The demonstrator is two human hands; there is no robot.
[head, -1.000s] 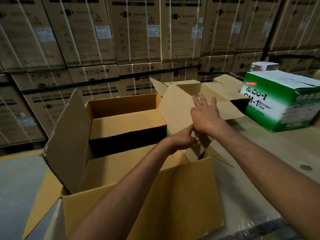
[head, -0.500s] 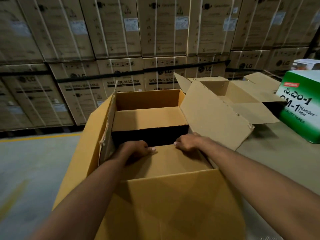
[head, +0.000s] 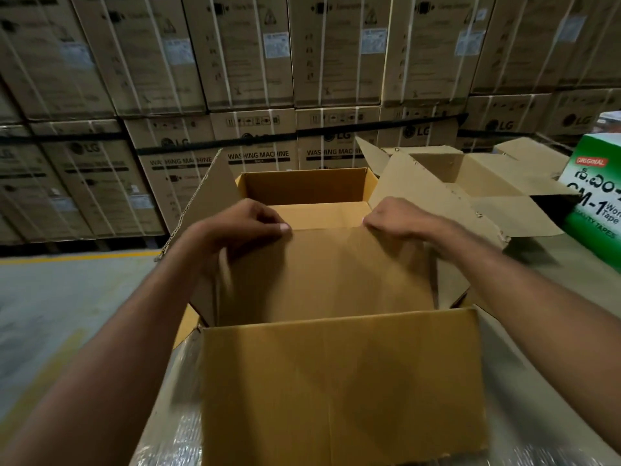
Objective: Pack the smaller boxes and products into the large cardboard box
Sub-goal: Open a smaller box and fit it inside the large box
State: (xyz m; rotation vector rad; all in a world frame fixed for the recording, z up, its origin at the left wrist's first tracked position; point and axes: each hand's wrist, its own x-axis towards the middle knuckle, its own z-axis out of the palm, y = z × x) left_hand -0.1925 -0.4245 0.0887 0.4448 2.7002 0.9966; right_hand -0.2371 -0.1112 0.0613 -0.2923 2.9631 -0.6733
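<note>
A large open cardboard box [head: 342,381] stands in front of me on a foil-covered table, its flaps spread. Inside it lies a flat brown cardboard piece [head: 326,274], tilted with its far edge up. My left hand [head: 242,227] grips that far edge at the left corner. My right hand [head: 400,220] grips the same edge at the right corner. Past the piece I see another cardboard surface [head: 319,213] deeper in the box. The bottom of the box is hidden.
A second open brown box [head: 470,169] sits behind on the right. A green and white tape carton [head: 594,196] stands at the right edge. Stacked washing-machine cartons [head: 255,79] wall off the back. Grey floor with a yellow line [head: 80,257] lies left.
Both hands moved from the right flap into the box, took the cardboard piece's far edge and raised it. The dark gap under the far cardboard is now covered.
</note>
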